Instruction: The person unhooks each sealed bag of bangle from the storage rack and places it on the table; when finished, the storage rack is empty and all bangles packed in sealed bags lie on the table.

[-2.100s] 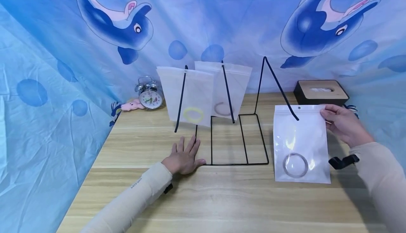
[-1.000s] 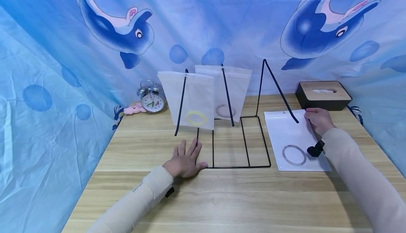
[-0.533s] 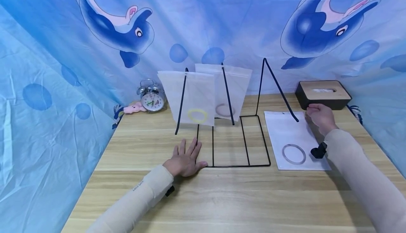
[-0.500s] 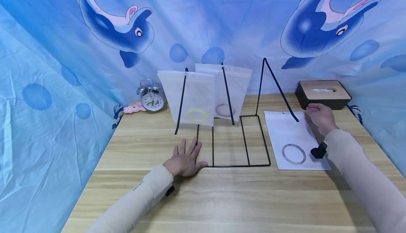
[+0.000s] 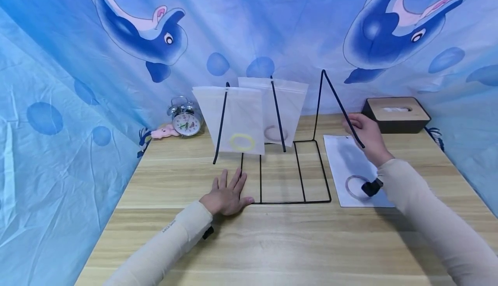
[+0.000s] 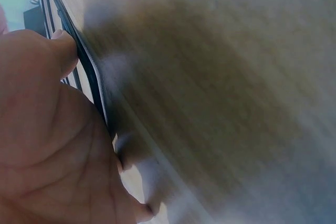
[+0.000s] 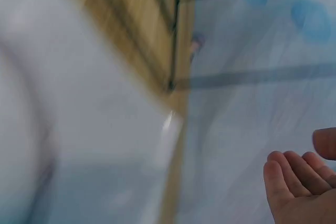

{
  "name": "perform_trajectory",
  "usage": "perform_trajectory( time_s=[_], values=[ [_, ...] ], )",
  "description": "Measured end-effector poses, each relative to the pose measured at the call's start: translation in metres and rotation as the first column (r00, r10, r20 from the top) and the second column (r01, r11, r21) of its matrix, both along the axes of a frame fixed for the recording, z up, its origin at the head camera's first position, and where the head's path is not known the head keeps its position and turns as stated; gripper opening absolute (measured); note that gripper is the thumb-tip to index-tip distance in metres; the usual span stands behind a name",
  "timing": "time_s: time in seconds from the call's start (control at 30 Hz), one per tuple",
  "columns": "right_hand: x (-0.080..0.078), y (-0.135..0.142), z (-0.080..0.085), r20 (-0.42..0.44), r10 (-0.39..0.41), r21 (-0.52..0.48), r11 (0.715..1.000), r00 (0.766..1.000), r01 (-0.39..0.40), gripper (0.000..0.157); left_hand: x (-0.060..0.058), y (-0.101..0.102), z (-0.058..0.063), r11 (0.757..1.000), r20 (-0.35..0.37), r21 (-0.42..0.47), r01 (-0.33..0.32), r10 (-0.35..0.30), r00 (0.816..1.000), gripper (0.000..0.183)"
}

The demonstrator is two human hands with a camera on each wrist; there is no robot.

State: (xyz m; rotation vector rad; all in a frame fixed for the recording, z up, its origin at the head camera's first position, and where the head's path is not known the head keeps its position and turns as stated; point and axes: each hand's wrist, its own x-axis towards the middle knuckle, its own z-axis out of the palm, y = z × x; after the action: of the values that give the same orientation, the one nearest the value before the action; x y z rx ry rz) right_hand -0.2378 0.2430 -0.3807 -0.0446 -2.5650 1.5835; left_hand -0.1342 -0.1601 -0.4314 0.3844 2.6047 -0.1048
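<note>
The only lettering I can spot on the person runs in a small dark line along the left sleeve (image 5: 177, 229), too small to make out from here. The silver twin-bell alarm clock (image 5: 186, 124) has numerals round its white dial, also too fine to read with certainty. The white zip bag (image 5: 336, 162) lies flat on the tabletop (image 5: 256, 247), just right of the black wire rack (image 5: 299, 171); a mauve-grey ring (image 5: 347, 187) shows near its lower end.

The left hand (image 5: 225, 197) is flat, palm down with fingers spread, touching the rack's near left corner and gripping nothing. The right hand (image 5: 367, 136) is above the far end of that bag, behind the rack's rightmost arm from where the person looks; its fingers are loosely bent, thumb apart, with nothing in its grasp.

Two more bags hang on the other arms: the left bag (image 5: 237, 113) shows a yellow ring (image 5: 231, 142), and the middle bag (image 5: 291, 108), partly covered by it, a mauve one.

The tabletop has pale, streaky wood grain. Behind it hangs a blue sheet (image 5: 272, 26) printed with two cartoon dolphins and darker blue spots. A pink toy (image 5: 165, 132) lies beside the clock, and a black tissue box (image 5: 397, 126) with a wood-coloured top sits at the far right.
</note>
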Motion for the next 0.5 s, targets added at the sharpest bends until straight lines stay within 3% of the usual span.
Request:
perform_trajectory(
  time_s=[0.17, 0.33, 0.5],
  values=[
    [0.005, -0.050, 0.026, -0.185, 0.116, -0.058, 0.990, 0.976, -0.129, 0.049, 0.001, -0.002, -0.001, 1.000, -0.001, 0.016, -0.004, 0.004, 1.000, 0.086],
    [0.000, -0.086, 0.044, -0.280, 0.232, -0.203, 0.934, 0.931, -0.294, 0.053, 0.003, -0.004, -0.002, 1.000, -0.018, 0.028, -0.002, 0.002, 1.000, 0.084],
    [-0.011, -0.105, 0.053, -0.366, 0.165, -0.406, 0.858, 0.916, -0.316, 0.047, 0.004, -0.005, -0.001, 0.999, -0.066, 0.031, 0.020, -0.017, 0.998, 0.083]
  ],
)
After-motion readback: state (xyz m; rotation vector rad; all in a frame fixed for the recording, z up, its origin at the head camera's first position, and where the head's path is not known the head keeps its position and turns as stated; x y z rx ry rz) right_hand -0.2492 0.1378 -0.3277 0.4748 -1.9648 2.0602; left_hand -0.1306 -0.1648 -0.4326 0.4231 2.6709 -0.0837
